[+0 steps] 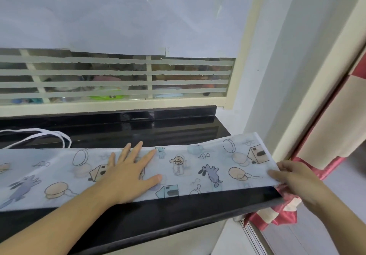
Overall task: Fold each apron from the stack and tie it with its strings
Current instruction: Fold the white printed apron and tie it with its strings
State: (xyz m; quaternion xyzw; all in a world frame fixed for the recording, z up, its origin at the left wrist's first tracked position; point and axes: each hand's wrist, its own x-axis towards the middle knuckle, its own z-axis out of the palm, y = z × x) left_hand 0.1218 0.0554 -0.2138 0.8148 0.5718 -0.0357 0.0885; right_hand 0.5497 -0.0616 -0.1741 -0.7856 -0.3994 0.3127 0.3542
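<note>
One apron [198,167], pale with printed cartoon animals, houses and leaves, is seen laid out as a long narrow band across the black countertop [138,215], so the lengthwise folding is judged to be done already. The band is not yet folded down into a short packet, and nothing is tied: the white strings [49,135] are left lying loose in a loop on the counter behind the band, at its far left. The stack named in the task is not shown, so the number of aprons left cannot be told.

The band is pinned near its middle by the left hand [130,171], which is laid flat with its fingers straight and spread, palm down on the cloth. The right end of the band, which overhangs the counter's end slightly, is pinched by the right hand [293,177], with the thumb on top and the fingers curled beneath the edge. A crosswise fold from that end is judged to be the step in hand.

A louvred window [118,76], partly covered with paper, is seen behind the counter, and a red and cream cloth [277,215] hangs at the right.
</note>
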